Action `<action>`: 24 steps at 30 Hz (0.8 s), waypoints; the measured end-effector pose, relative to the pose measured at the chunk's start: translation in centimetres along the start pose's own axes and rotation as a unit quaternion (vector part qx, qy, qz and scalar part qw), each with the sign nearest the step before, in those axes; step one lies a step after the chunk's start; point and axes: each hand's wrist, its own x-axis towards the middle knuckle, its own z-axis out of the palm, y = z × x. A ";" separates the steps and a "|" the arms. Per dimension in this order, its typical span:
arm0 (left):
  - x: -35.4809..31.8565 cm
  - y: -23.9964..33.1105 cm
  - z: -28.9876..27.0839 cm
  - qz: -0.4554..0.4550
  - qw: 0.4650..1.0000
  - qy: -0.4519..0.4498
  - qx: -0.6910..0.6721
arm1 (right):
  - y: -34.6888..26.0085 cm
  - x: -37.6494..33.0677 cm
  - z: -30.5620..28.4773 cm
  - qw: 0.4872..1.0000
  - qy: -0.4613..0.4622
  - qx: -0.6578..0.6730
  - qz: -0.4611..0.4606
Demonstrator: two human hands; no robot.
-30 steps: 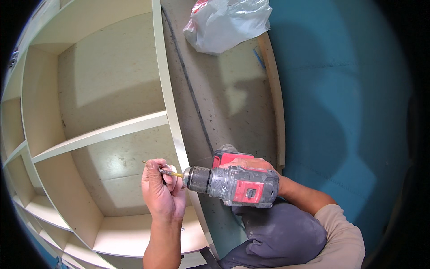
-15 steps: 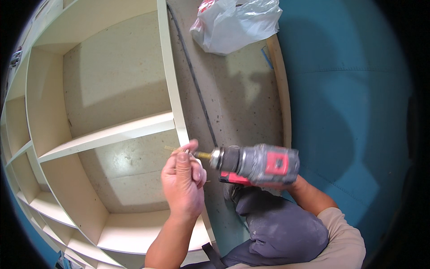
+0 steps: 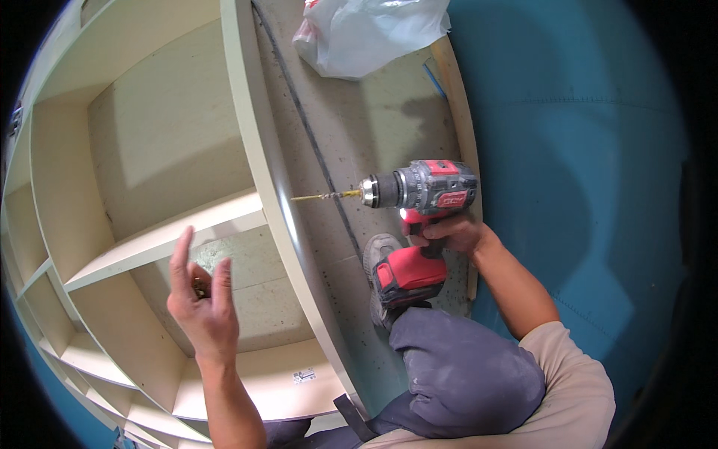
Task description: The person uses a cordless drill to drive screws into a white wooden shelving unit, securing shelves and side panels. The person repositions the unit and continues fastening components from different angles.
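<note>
- Right hand wrapped around grip of cordless drill: grey body, red accents, red battery base.
- Gold drill bit points left, tip just short of cream cabinet side panel.
- Left hand raised over shelf bay, fingers loosely open, small dark screws in palm.

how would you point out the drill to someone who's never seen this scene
Start at the cream shelf unit filling the left side, then follow its long front edge to the grey floor beside it. There the right hand holds a cordless drill, the only red and grey tool around, its thin gold bit aimed at the shelf edge.
</note>
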 end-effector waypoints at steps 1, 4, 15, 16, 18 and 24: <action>0.5 -0.1 -0.2 0.006 1.000 0.013 0.013 | -0.1 0.0 -0.1 1.000 0.002 -0.002 0.012; 1.2 0.4 -1.1 -0.049 0.995 0.026 0.078 | 0.3 0.1 0.2 0.999 -0.043 0.007 -0.015; 2.6 -1.4 -1.8 -0.067 0.990 -0.098 0.069 | 0.2 0.4 -0.6 0.998 -0.034 -0.034 -0.029; 2.4 -1.8 -1.6 -0.061 0.992 -0.095 0.056 | 0.2 0.3 -0.4 0.998 -0.035 -0.028 -0.036; 2.0 -2.6 -1.3 -0.048 0.995 -0.084 0.035 | 0.3 0.4 -0.4 0.998 -0.043 -0.021 -0.028; 1.4 -2.6 0.5 -0.026 0.995 -0.038 0.087 | -0.7 0.7 -0.6 0.994 -0.027 -0.100 -0.026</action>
